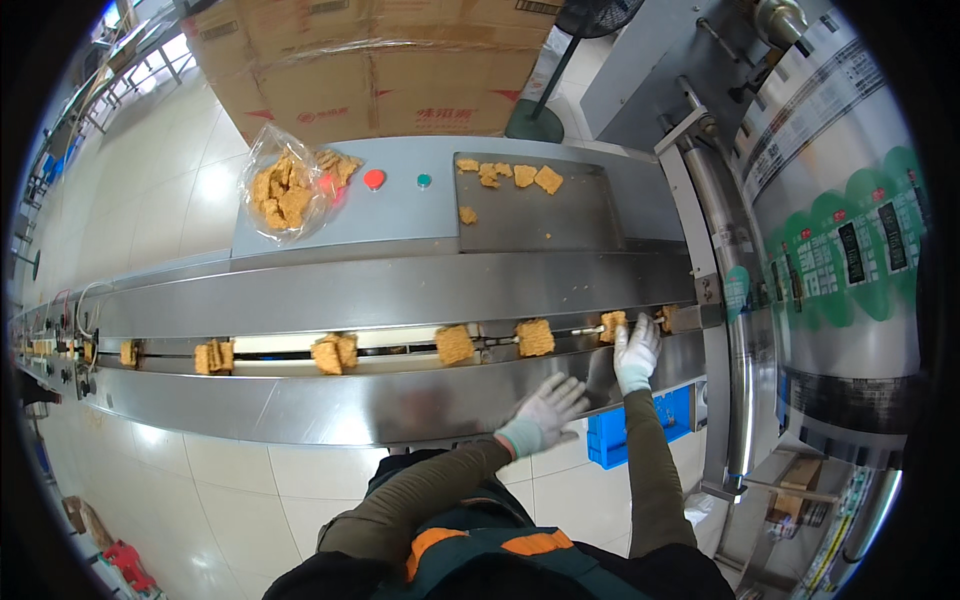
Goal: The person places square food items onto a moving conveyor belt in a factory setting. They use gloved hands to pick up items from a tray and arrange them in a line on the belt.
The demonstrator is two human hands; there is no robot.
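Note:
My left hand (546, 415), in a white glove, is spread over the near edge of the steel conveyor (315, 405), with nothing in it. My right hand (638, 352), also gloved, reaches over the channel, its fingertips at a square brown food piece (612, 327); whether it grips the piece cannot be told. To the left along the channel lie a single piece (535, 338), another piece (454, 345), an overlapping pair (334, 353) and a stack standing on edge (215, 357). One more piece (666, 316) is partly hidden at the right end.
Beyond the channel are a steel tray (540, 217) with broken pieces, a clear plastic bag (281, 191) of pieces, a red button (374, 179) and a green button (424, 181). A printed film roll (847, 247) and metal roller (724, 225) stand right. A blue crate (607, 439) sits below.

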